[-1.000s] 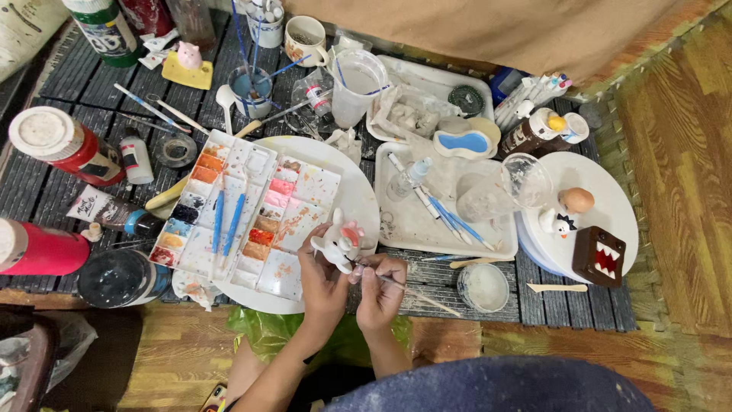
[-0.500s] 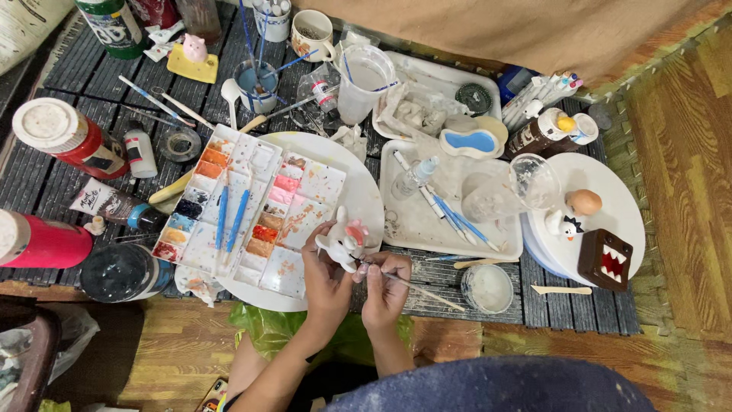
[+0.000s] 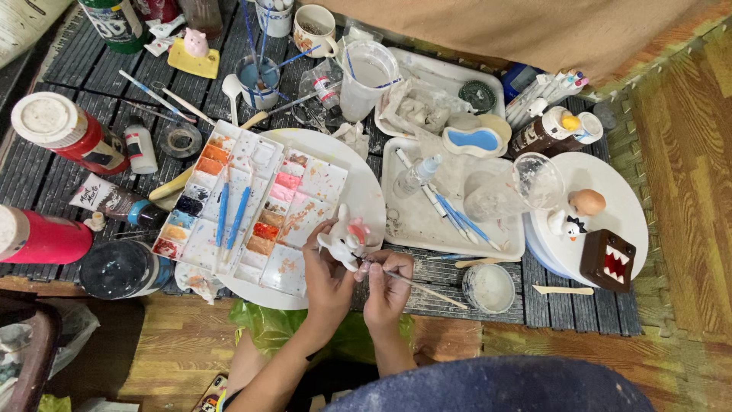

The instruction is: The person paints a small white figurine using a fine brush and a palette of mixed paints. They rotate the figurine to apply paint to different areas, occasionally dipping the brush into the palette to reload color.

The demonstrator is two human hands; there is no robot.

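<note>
**Painting a small figurine over a crowded counter**

Painting is under way at the near edge of a dark slatted counter (image 3: 61,164). The left hand (image 3: 328,278) grips a small white figurine (image 3: 345,238) with pink on its head, its fingers wrapped round the body. The right hand (image 3: 387,288) pinches a thin brush (image 3: 415,286), fingers pressed together on the shaft, the tip meeting the figurine's underside. The figurine sits just above the lower right rim of a round white plate (image 3: 366,191).

A white paint palette (image 3: 252,206) lies on that plate, its wells filled with orange, red, pink and dark blue; two blue-handled tools rest across it. At the left edge stand a red bottle with a white cap (image 3: 65,133) and, below it, a red bottle on its side (image 3: 42,238). A brown paint tube with a pale label (image 3: 110,200) lies between them. A round black lid (image 3: 122,268) sits near the front edge.

To the right, a white rectangular tray (image 3: 427,221) holds brushes and a clear cup. Further right, a white disc (image 3: 621,206) carries a brown block figure with a red toothed mouth (image 3: 608,261).

Open room is scarce: only a narrow strip of slats beside the hands is bare. Beyond the counter lies a wooden floor (image 3: 686,152).
</note>
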